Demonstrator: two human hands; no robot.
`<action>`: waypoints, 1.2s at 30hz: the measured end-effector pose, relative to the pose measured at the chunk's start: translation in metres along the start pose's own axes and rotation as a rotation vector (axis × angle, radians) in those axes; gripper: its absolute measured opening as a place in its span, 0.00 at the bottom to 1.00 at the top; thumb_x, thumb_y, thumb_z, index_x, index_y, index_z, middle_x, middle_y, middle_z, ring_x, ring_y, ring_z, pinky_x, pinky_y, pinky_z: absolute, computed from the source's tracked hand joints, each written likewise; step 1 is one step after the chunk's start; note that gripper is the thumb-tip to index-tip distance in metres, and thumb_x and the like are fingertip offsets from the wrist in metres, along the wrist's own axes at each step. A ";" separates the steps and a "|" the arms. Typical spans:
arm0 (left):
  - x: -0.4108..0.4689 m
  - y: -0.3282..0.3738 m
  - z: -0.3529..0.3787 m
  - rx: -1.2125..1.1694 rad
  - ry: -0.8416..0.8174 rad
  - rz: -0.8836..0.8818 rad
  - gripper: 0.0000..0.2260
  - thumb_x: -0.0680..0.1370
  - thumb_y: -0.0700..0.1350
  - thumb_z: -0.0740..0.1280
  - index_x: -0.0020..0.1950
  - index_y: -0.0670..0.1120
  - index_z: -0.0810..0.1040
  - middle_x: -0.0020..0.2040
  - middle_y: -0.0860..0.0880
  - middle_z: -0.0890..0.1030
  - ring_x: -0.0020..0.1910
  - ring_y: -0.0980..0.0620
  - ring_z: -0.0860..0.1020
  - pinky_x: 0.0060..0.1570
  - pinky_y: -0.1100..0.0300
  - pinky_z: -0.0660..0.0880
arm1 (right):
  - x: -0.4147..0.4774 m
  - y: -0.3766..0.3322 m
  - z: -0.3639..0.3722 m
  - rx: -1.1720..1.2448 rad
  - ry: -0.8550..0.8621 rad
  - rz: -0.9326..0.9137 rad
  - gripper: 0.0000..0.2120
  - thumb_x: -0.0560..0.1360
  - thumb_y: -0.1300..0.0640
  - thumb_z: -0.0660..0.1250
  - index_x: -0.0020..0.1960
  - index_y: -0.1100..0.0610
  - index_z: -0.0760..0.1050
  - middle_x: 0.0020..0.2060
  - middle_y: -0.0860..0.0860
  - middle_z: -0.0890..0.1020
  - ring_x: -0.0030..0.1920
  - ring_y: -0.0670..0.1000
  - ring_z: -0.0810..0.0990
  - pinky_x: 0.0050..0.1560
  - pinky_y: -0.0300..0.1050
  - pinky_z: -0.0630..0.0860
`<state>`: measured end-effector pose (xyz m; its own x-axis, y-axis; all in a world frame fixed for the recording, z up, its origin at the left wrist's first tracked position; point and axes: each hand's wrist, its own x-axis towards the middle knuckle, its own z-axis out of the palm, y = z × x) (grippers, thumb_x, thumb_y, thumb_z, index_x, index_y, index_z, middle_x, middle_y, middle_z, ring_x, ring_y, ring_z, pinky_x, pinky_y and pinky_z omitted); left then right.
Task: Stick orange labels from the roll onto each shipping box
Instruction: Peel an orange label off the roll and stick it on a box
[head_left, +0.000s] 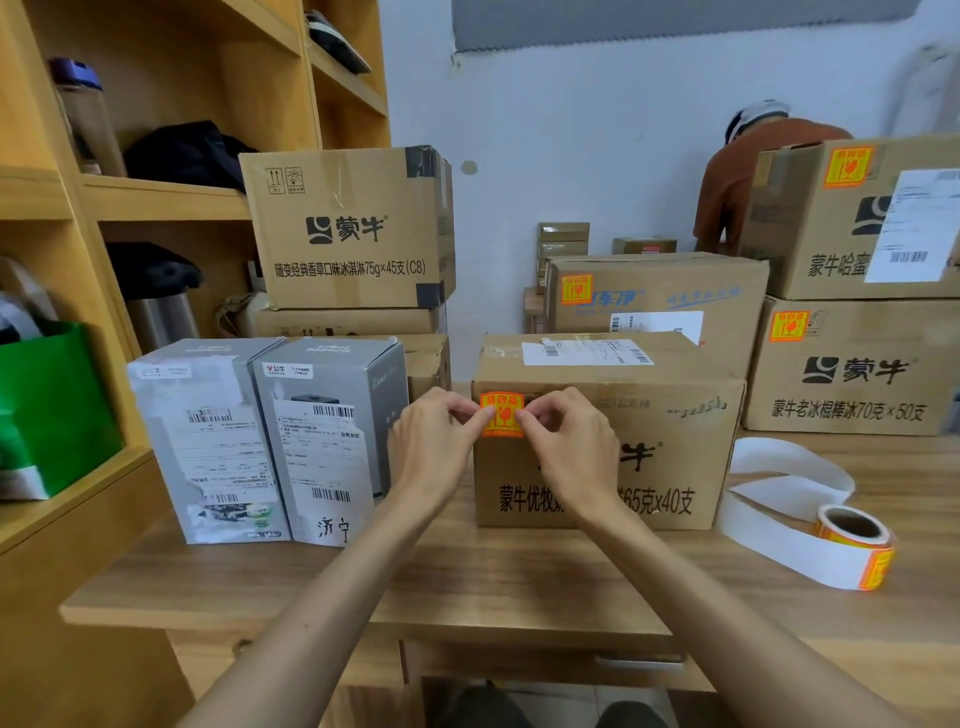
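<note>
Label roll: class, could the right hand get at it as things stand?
Probably yes: the label roll lies on the table right of the right hand, nothing between, though its fingers must first release the orange label.

- 蒙牛 and 随变经典香草口味冰淇淋75g×45支(C8) are printed on the far left box (348, 228).
- 蒙牛优牧 and 65克x40支 are read on the near centre box (675, 457); the middle of the line is covered.
- 易碎品 is shown on its orange label (501, 415).
- 蒙牛老冰棍棒冰70克×50支 is printed on the lower right box (852, 384).
- 蒙牛哈蜜 is seen on the upper right box (821, 234).
- 公牛 is printed and 济宁 is handwritten on the near grey carton (332, 447).
</note>
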<state>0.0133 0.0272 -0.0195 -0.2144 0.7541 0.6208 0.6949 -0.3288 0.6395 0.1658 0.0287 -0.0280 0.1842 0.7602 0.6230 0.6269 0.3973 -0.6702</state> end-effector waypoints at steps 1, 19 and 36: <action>0.000 0.001 0.001 0.012 0.008 0.008 0.09 0.76 0.56 0.73 0.46 0.52 0.87 0.46 0.55 0.83 0.46 0.56 0.79 0.42 0.59 0.70 | 0.000 0.000 0.001 -0.015 0.009 0.000 0.06 0.76 0.48 0.70 0.43 0.49 0.81 0.41 0.44 0.79 0.41 0.43 0.77 0.39 0.43 0.68; 0.004 -0.001 0.011 0.116 0.060 0.014 0.10 0.77 0.58 0.72 0.43 0.53 0.83 0.45 0.55 0.82 0.46 0.54 0.79 0.42 0.60 0.67 | 0.004 0.001 0.007 -0.205 0.073 -0.055 0.10 0.78 0.46 0.68 0.43 0.51 0.79 0.40 0.43 0.77 0.38 0.47 0.77 0.38 0.44 0.66; 0.024 0.000 0.000 -0.186 -0.165 0.143 0.13 0.76 0.53 0.74 0.58 0.48 0.83 0.48 0.52 0.78 0.47 0.57 0.76 0.44 0.64 0.72 | 0.053 0.020 -0.028 -0.374 -0.115 -0.422 0.21 0.73 0.34 0.64 0.53 0.51 0.78 0.52 0.47 0.79 0.55 0.50 0.72 0.61 0.49 0.65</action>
<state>0.0077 0.0451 -0.0049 0.0018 0.7698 0.6383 0.5690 -0.5257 0.6324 0.2095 0.0621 0.0032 -0.2107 0.6348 0.7434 0.8573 0.4855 -0.1716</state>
